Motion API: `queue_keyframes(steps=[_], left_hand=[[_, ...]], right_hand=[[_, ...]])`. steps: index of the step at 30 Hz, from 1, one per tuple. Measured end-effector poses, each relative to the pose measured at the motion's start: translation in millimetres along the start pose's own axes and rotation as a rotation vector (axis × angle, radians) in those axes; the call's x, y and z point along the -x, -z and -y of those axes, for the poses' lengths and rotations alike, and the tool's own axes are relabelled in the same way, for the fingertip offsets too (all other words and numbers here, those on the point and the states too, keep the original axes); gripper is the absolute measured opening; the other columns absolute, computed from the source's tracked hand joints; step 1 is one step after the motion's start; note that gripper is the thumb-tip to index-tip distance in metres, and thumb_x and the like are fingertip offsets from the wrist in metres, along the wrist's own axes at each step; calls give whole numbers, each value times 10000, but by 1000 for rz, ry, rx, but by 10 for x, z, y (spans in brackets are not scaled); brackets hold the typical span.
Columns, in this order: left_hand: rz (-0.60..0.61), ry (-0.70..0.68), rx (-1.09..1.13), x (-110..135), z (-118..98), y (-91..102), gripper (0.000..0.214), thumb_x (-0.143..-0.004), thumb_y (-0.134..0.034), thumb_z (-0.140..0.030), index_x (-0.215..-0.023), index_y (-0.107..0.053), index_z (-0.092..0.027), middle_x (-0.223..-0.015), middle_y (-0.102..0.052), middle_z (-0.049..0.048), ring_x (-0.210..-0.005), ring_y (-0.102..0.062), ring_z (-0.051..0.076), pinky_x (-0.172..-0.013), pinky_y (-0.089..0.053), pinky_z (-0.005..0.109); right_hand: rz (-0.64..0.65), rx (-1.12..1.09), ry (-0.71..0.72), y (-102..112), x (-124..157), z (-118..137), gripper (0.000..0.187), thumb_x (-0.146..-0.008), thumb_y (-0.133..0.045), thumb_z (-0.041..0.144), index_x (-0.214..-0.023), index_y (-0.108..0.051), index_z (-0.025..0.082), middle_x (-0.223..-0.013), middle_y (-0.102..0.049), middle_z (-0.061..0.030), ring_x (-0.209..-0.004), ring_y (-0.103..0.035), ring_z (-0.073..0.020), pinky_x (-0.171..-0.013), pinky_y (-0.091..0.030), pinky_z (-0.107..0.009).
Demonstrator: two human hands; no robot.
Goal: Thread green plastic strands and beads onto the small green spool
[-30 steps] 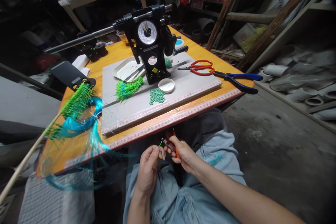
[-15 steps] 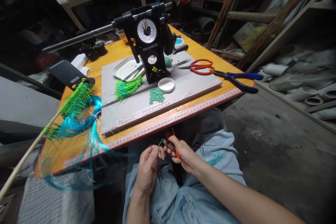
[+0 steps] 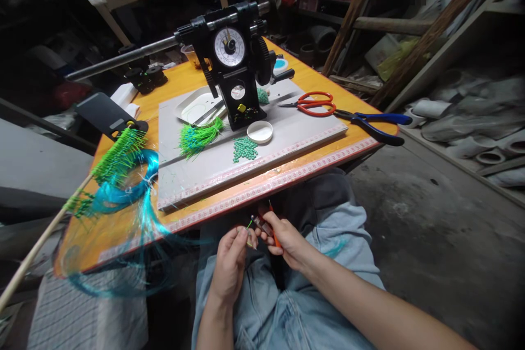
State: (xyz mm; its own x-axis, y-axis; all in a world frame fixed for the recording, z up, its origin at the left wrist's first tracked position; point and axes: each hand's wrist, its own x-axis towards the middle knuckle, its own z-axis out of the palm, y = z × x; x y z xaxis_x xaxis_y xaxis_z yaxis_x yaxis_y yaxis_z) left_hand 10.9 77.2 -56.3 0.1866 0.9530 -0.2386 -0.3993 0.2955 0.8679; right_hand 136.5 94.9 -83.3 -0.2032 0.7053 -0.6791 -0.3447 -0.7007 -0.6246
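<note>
Over my lap, just below the table's front edge, my left hand [image 3: 232, 260] is pinched shut on a small piece with a thin green strand [image 3: 249, 225] sticking up from it. My right hand [image 3: 286, 238] is closed on a small orange-handled tool [image 3: 272, 229] whose tip meets the left fingers. On the grey board [image 3: 287, 136] lie a pile of green beads [image 3: 245, 149], a white lid [image 3: 260, 132] and a tuft of green strands [image 3: 199, 138].
A black winding machine with a dial [image 3: 232, 60] stands mid-table. Red scissors [image 3: 314, 104] and blue-handled pliers [image 3: 375, 126] lie at the right. A stick strung with green pieces [image 3: 110, 167] and blue fibre [image 3: 135, 197] hang off the orange table [image 3: 118, 224] on the left.
</note>
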Motion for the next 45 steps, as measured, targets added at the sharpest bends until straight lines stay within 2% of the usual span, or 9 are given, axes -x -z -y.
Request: queue_keyframes(steps=[7, 13, 16, 19, 24, 29, 32, 35, 45], left_hand=[[6, -6, -12, 6, -5, -5, 282, -884, -588, -300, -643, -592, -154, -659, -527, 23, -720, -486, 171, -749, -383, 290], [36, -57, -26, 59, -38, -17, 287, -909, -549, -294, -649, -551, -172, -660, -505, 14, -708, -473, 170, -728, -364, 298], [67, -87, -44, 130, -76, -32, 297, -913, -538, -306, -645, -540, -178, -653, -489, 12, -692, -464, 174, -688, -351, 299], [100, -110, -66, 199, -119, -63, 300, -926, -509, -300, -652, -540, -182, -659, -486, 16, -692, -460, 179, -684, -347, 308], [148, -138, -128, 289, -192, -113, 299, -938, -477, -295, -668, -543, -186, -670, -494, 26, -697, -471, 191, -690, -355, 326], [160, -142, -278, 390, -259, -126, 299, -942, -477, -300, -679, -560, -185, -686, -501, 29, -704, -482, 191, -702, -365, 318], [175, -108, -530, 461, -274, -131, 302, -938, -479, -333, -692, -572, -186, -698, -515, 29, -693, -485, 186, -680, -367, 293], [140, -94, -667, 529, -255, -131, 241, -918, -512, -347, -753, -599, -195, -769, -561, 40, -767, -522, 204, -750, -383, 289], [182, -130, -766, 621, -348, -200, 276, -945, -458, -334, -725, -556, -198, -742, -517, 23, -730, -512, 185, -716, -376, 274]], right_hand=[[27, 94, 112, 6, -29, -26, 345, -960, -489, 413, -809, -593, 121, -615, -530, 51, -415, -432, -42, -373, -353, -161], [-50, 241, 506, 105, 204, -34, 578, -930, -359, 595, -841, -677, 120, -599, -508, -2, -446, -405, -83, -363, -279, -192], [-152, 345, 814, 373, 438, 231, 528, -813, -537, 657, -1018, -711, 203, -834, -611, -60, -739, -548, -179, -644, -469, -293], [-265, 503, 1070, 715, 537, 713, 402, -737, -706, 556, -1010, -747, 263, -975, -633, -75, -971, -511, -255, -912, -393, -397], [-613, 1497, 1527, 1050, 423, 1345, 300, -906, -575, 314, -1185, -672, 264, -1022, -645, -102, -1008, -518, -305, -895, -387, -491], [-563, 1453, 1676, 863, 616, 1270, 321, -898, -585, 230, -1213, -638, 267, -1188, -572, -115, -1113, -492, -311, -946, -403, -491], [-140, 1426, 1585, 565, 917, 1051, 329, -924, -501, 153, -1214, -619, 256, -1053, -581, -79, -918, -582, -179, -765, -501, -284], [234, 1460, 1293, 288, 1144, 877, 367, -840, -548, 121, -1185, -615, 229, -1044, -579, -67, -890, -570, -169, -723, -490, -258], [330, 1395, 1101, 133, 1191, 702, 267, -685, -545, 38, -889, -610, 197, -1011, -577, -48, -868, -511, -187, -713, -438, -294]])
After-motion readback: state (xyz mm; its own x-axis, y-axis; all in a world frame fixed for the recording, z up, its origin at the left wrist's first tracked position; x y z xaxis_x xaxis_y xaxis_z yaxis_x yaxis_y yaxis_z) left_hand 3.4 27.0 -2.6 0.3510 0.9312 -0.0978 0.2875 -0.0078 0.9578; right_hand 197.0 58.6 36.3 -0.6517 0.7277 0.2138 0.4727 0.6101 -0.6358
